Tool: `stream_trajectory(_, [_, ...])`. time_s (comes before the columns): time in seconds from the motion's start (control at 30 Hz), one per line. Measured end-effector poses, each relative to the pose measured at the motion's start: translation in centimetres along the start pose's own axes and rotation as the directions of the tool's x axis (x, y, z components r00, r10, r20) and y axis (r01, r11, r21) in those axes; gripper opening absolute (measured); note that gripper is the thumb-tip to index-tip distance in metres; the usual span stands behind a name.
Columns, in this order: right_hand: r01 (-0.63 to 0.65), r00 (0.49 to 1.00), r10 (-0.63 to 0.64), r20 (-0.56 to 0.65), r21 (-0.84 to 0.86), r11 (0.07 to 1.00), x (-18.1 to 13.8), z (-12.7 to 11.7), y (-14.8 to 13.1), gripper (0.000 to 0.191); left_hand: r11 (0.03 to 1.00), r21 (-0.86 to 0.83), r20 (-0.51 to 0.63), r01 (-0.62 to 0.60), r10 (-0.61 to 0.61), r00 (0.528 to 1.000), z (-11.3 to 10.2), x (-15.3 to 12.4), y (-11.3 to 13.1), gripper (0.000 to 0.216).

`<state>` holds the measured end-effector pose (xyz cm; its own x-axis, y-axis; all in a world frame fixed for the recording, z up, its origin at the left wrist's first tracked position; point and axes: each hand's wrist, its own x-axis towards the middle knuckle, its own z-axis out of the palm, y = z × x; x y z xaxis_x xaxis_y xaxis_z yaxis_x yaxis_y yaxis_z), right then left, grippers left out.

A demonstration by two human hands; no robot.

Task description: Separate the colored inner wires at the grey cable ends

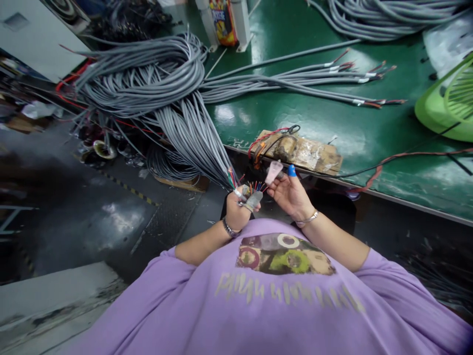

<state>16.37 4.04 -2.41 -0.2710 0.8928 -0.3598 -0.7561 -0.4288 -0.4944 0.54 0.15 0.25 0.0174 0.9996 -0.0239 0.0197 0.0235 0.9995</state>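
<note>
Just beyond the front of the purple shirt (281,305), the left hand (236,213) has its grip closed round a grey cable end, with coloured wires (257,186) fanning up from it beside a grey covering (253,200) that seems to sit on a digit. The likeliest trouble is here: thin strands packed so closely could cross, or be mistaken for one another by colour, and a hard squeeze might bend them. The right hand (291,193) has its blue-capped thumb (291,170) raised apart and its fingertips at the outer wires; I cannot tell whether that grip pinches a strand. A pale pink covering (274,171) on or by its fingers could blunt the feel, so a wire might slip.

Past the hands, a taped cardboard block (312,154) with red and black leads (268,139) lies along the edge of the green desk (391,135). A raised knuckle could snag those loose leads and shift the block.

To the left, many grey cables (199,135) hang from the big bundle (140,74) over that edge; their weight may drag on the held end if the left grip slackens. Farther across, stripped cable ends (364,79) lie loosely grouped, and a tug on the bundle might disorder them.
</note>
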Motion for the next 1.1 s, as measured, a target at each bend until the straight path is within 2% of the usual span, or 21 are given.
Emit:
stream_trajectory(0.2, [0.012,0.999,-0.014,-0.032,-0.039,0.999,-1.1,-0.7,-0.5,0.038,0.991,-0.132,0.136,0.03,-0.012,0.991,-1.0,0.2,-0.3,0.043])
stream_trajectory(0.33, [0.116,0.993,-0.118,-0.006,-0.17,0.979,-2.3,-1.5,-0.5,0.032,0.998,0.001,0.204,0.068,-0.066,0.977,-1.0,0.1,0.1,0.039])
stream_trajectory(0.43, [0.184,0.983,-0.167,0.079,-0.354,0.917,-3.5,-1.8,-0.1,0.025,0.983,0.181,0.209,-0.023,-0.016,0.978,-0.9,-0.3,-0.1,0.025])
stream_trajectory(0.5, [0.242,0.969,-0.192,0.153,-0.467,0.85,-4.5,-1.8,0.3,0.024,0.913,0.38,0.217,-0.148,0.068,0.974,-0.9,-0.7,-0.2,0.011])
stream_trajectory(0.6, [0.345,0.936,-0.244,0.253,-0.53,0.775,-5.9,-1.6,0.8,0.028,0.704,0.66,0.266,-0.262,0.107,0.958,-0.8,-1.2,-0.3,0.002])
stream_trajectory(0.7, [0.416,0.906,-0.277,0.32,-0.553,0.722,-6.9,-1.4,0.9,0.028,0.558,0.769,0.323,-0.31,0.079,0.943,-0.8,-1.7,0.2,0.005])
stream_trajectory(0.83, [0.484,0.874,-0.315,0.372,-0.598,0.639,-7.9,-1.2,0.9,0.015,0.476,0.805,0.379,-0.353,0.046,0.924,-0.7,-2.1,0.8,0.006])
stream_trajectory(0.97, [0.484,0.873,-0.314,0.373,-0.593,0.643,-8.7,-1.1,0.8,0.02,0.454,0.804,0.42,-0.385,0.026,0.907,-0.7,-2.2,1.0,0.008])
stream_trajectory(1.03, [0.498,0.867,-0.339,0.365,-0.603,0.623,-8.8,-1.1,0.8,0.017,0.468,0.784,0.442,-0.408,0.041,0.896,-0.8,-2.2,1.0,0.01])
stream_trajectory(1.1, [0.508,0.86,-0.39,0.328,-0.613,0.605,-8.6,-1.2,0.8,0.012,0.533,0.714,0.478,-0.454,0.102,0.872,-1.0,-2.2,1.1,0.011])
